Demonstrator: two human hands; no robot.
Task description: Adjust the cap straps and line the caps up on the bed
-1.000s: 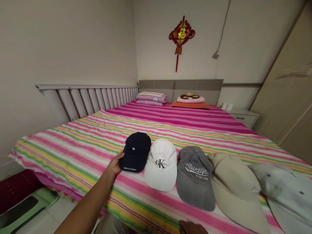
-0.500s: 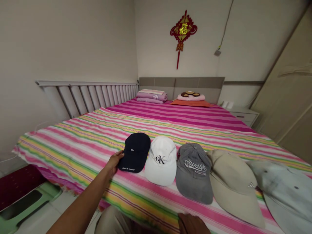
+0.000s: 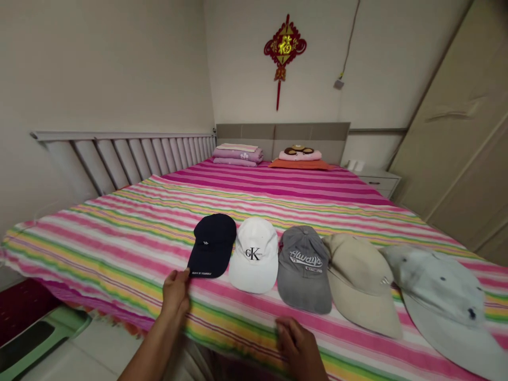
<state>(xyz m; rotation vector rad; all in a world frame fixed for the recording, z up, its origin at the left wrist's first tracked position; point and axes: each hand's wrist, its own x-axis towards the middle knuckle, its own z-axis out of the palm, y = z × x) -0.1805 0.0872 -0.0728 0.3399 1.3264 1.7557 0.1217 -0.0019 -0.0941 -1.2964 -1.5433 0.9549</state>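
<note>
A row of baseball caps lies on the striped bedspread (image 3: 130,233), brims toward me. At its left end is a navy cap (image 3: 214,243) with small white lettering on the brim. My left hand (image 3: 175,293) has its fingers closed at the left front corner of that brim. Beside it sit a white cap (image 3: 256,275) with "CK" letters, a grey cap (image 3: 305,291) with "Always" script, a beige cap (image 3: 357,280) and a pale grey-blue cap (image 3: 440,301). Below the grey cap, my right hand (image 3: 299,346) is loosely curled, with nothing visible in it.
Folded bedding (image 3: 238,155) and a bear-patterned pillow (image 3: 299,153) rest near the headboard (image 3: 317,137). A white radiator (image 3: 130,159) runs along the left wall. On the floor at lower left stands a green stool (image 3: 59,333). A nightstand (image 3: 381,181) is at the back right.
My left hand has slid from the navy cap's side down to its brim corner. The right hand has risen further into view over the bedspread. The whole view has shifted slightly rightward.
</note>
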